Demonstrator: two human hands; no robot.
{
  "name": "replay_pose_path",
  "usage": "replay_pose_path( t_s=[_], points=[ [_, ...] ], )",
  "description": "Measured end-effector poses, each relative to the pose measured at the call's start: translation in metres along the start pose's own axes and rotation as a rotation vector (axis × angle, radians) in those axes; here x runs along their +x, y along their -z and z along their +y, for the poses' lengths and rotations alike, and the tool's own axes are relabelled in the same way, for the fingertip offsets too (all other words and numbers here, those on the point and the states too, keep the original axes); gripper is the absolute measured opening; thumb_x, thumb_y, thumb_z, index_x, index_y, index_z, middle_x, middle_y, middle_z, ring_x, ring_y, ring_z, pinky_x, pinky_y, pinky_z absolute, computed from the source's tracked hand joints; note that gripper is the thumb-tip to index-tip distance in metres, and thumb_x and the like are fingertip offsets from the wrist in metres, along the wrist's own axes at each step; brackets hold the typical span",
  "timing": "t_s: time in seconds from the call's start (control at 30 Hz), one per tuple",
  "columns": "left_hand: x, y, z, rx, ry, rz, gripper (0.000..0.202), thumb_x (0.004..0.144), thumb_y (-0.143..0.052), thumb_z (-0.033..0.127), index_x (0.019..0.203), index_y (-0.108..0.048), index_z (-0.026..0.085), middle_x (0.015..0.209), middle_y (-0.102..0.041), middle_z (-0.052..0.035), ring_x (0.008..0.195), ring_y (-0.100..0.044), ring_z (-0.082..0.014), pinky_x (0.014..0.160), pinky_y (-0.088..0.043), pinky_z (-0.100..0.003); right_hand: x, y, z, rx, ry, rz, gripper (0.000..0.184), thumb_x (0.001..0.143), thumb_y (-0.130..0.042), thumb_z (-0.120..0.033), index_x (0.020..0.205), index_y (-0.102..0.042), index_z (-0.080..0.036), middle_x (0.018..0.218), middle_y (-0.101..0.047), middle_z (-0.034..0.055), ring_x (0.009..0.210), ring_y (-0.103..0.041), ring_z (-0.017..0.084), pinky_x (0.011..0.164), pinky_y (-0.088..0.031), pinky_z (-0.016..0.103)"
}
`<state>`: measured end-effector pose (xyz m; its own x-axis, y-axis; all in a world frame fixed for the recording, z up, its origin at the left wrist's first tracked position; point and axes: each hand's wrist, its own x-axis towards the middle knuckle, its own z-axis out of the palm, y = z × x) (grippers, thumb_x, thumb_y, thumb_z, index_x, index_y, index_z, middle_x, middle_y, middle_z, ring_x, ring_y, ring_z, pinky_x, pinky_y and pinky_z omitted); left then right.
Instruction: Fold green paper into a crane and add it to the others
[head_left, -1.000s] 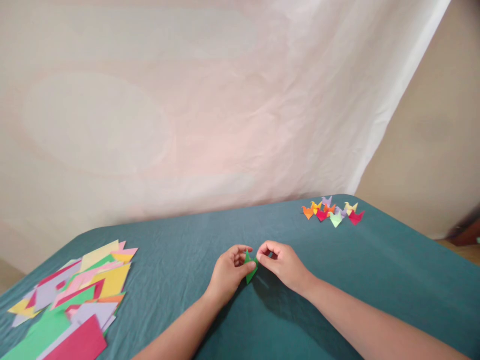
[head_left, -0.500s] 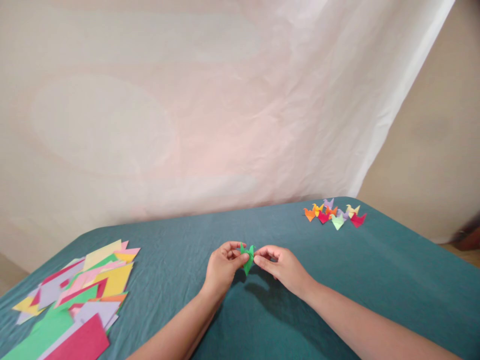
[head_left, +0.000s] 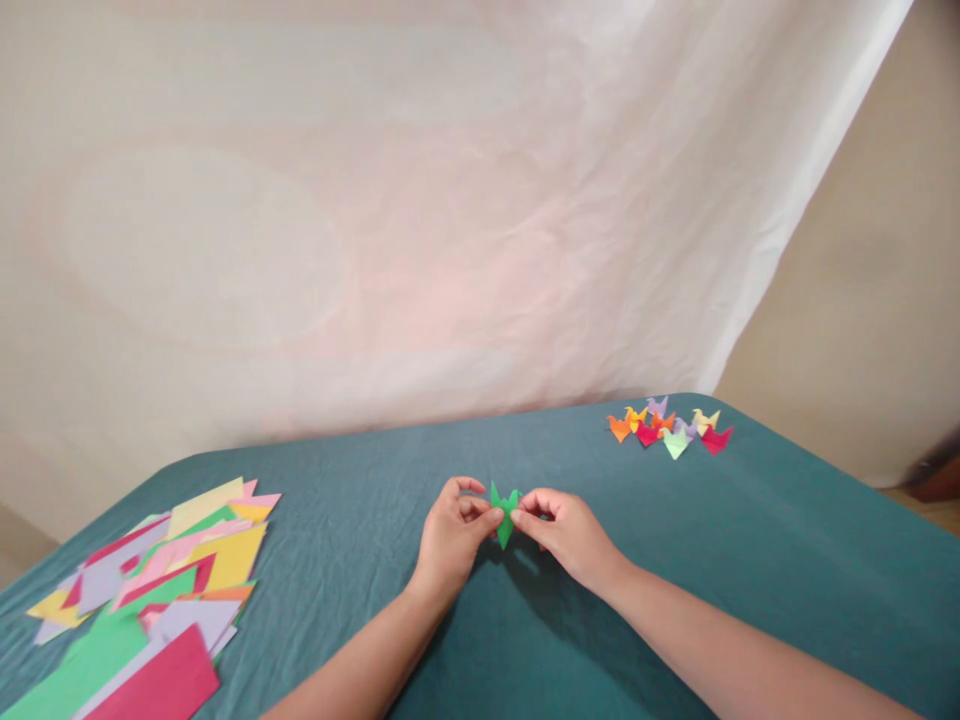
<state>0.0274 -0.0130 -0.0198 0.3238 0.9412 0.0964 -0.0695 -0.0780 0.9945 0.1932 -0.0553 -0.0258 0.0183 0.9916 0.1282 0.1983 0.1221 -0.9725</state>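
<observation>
A small green origami crane (head_left: 505, 514) is held up just above the dark green tablecloth, its narrow point downward and two thin tips upward. My left hand (head_left: 454, 530) pinches its left side between thumb and fingers. On the right side, my right hand (head_left: 564, 532) pinches the crane with thumb and index finger. Parts of the crane are covered by the fingertips. A shadow of the hands falls on the cloth below.
Several finished origami cranes (head_left: 676, 443) in orange, red, purple, yellow and pale green stand at the back right. Overlapping coloured paper sheets (head_left: 232, 560) lie spread on the left. Behind the tablecloth (head_left: 360, 520) hangs a pale sheet (head_left: 420, 220).
The green crane has shifted slightly right and turned. My left hand has moved a little right with it, and my right thumb now presses on the crane's right side.
</observation>
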Motion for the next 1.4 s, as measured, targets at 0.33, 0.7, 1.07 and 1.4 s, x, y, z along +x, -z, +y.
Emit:
replay_pose_path(
  t_s=[0.33, 0.7, 1.07, 1.4],
  points=[
    [-0.001, 0.002, 0.003, 0.064, 0.011, -0.049, 0.009, 0.068, -0.068, 0.023, 0.072, -0.068, 0.015, 0.068, -0.067, -0.002, 0.061, -0.059, -0.014, 0.062, -0.048, -0.024, 0.003, -0.001, 0.007, 0.111, -0.059, 0.065, 0.022, 0.075, -0.064, -0.038, 0.076, -0.053, -0.019, 0.064, -0.06, -0.0019, 0.055, -0.054, 0.012, 0.049, -0.043, 0.022],
    [0.0, 0.005, 0.003, 0.018, 0.094, -0.048, 0.027, 0.069, -0.07, 0.031, 0.089, -0.072, 0.013, 0.078, -0.073, -0.0065, 0.07, -0.066, -0.0181, 0.073, -0.052, -0.03, 0.002, 0.001, 0.006, 0.187, 0.019, -0.034, 0.021, 0.082, -0.058, -0.035, 0.092, -0.065, -0.018, 0.079, -0.067, 0.0019, 0.069, -0.06, 0.015, 0.061, -0.046, 0.025],
    [0.003, 0.007, 0.004, -0.016, 0.128, -0.056, 0.03, 0.064, -0.075, 0.032, 0.087, -0.073, 0.013, 0.077, -0.073, -0.0065, 0.068, -0.066, -0.0178, 0.072, -0.052, -0.03, 0.004, 0.001, 0.011, 0.253, 0.014, -0.07, 0.027, 0.08, -0.064, -0.039, 0.098, -0.065, -0.018, 0.087, -0.069, 0.0032, 0.078, -0.063, 0.017, 0.068, -0.047, 0.027],
    [0.002, 0.011, 0.005, -0.071, 0.151, -0.079, 0.032, 0.065, -0.078, 0.033, 0.088, -0.073, 0.012, 0.08, -0.073, -0.0089, 0.068, -0.066, -0.0172, 0.074, -0.052, -0.03, 0.005, 0.002, 0.01, 0.277, 0.02, -0.072, 0.03, 0.081, -0.064, -0.042, 0.096, -0.067, -0.016, 0.082, -0.07, 0.0034, 0.074, -0.063, 0.016, 0.067, -0.046, 0.026]
  ],
)
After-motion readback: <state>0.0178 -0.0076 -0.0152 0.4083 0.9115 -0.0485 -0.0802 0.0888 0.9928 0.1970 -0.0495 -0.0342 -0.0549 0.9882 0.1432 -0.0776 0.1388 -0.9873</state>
